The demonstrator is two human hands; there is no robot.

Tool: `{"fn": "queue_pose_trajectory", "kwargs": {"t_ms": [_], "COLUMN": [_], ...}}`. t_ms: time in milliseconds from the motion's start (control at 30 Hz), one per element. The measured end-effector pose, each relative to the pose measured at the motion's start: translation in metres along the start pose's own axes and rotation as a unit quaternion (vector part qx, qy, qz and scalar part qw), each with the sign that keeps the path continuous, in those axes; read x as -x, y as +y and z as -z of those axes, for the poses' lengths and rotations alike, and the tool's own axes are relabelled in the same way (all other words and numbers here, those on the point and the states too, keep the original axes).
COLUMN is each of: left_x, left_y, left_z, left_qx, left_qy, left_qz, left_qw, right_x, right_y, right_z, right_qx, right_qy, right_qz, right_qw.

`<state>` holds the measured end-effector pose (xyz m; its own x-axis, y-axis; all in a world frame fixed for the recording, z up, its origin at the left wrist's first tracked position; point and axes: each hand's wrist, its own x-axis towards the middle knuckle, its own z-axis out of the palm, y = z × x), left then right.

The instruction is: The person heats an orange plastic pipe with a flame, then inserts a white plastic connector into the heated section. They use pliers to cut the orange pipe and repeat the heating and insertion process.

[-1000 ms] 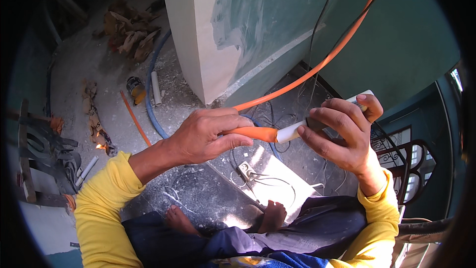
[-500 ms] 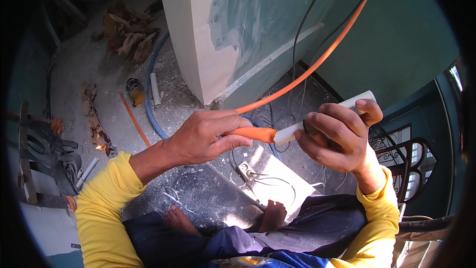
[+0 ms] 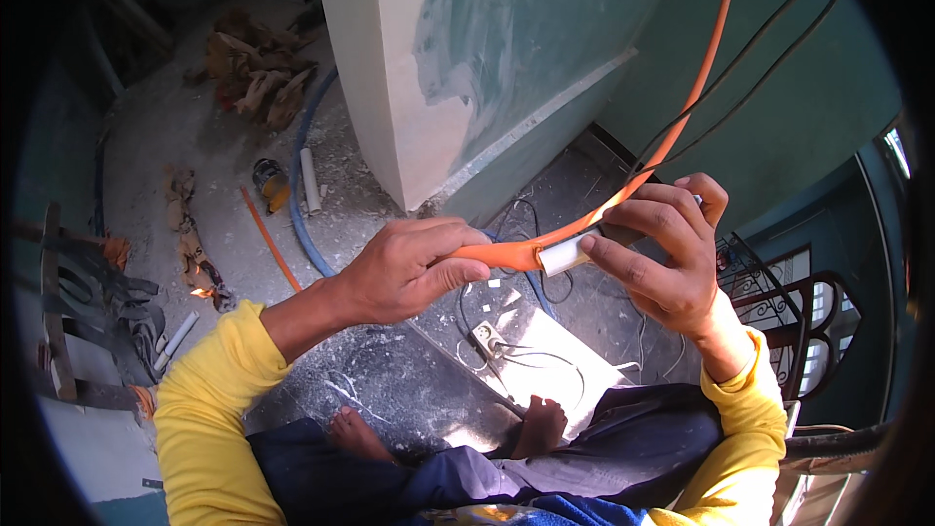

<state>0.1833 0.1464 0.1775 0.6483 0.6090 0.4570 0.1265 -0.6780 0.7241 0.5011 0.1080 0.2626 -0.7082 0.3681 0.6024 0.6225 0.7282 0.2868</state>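
My left hand [image 3: 414, 273] is closed around an orange plastic tube [image 3: 499, 255], thumb on its near side. The tube's end meets a short white pipe [image 3: 565, 253]; how deep one sits in the other I cannot tell. My right hand [image 3: 667, 253] grips that pipe, its fingers hiding most of the length. Just behind the joint, a long orange tube [image 3: 672, 131] curves up toward the top right. Whether it continues into the end in my left hand is hidden. Two dark cables [image 3: 745, 73] cross near it.
A pillar [image 3: 385, 88] stands ahead. Left on the floor are a blue hose [image 3: 304, 214], another white pipe [image 3: 310, 180], a can [image 3: 271, 183], an orange tube piece [image 3: 270, 239] and scorched paper with a small flame [image 3: 202, 292]. A socket [image 3: 485, 334] with cables lies near my feet.
The white pipe has swung round and now shows less beyond my right fingers. The long orange tube and dark cables have shifted, with the tube now passing close behind the joint.
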Motion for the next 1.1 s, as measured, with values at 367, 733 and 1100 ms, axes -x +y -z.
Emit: {"fn": "queue_pose_trajectory", "kwargs": {"t_ms": [367, 733, 1100], "left_x": [0.002, 0.0, 0.002], "left_y": [-0.005, -0.009, -0.007], "left_z": [0.002, 0.004, 0.001], "left_qx": [0.006, -0.001, -0.027], "left_qy": [-0.032, -0.049, -0.06], "left_qz": [-0.004, -0.012, -0.011], "left_qw": [0.999, 0.999, 0.998], "right_x": [-0.001, 0.0, -0.002], "right_y": [-0.001, -0.002, -0.013], "right_z": [0.005, 0.008, 0.006], "right_qx": [0.037, 0.027, 0.059], "right_qy": [0.02, 0.005, 0.032], "right_qz": [0.011, 0.04, 0.075], "right_qw": [0.999, 0.999, 0.995]}}
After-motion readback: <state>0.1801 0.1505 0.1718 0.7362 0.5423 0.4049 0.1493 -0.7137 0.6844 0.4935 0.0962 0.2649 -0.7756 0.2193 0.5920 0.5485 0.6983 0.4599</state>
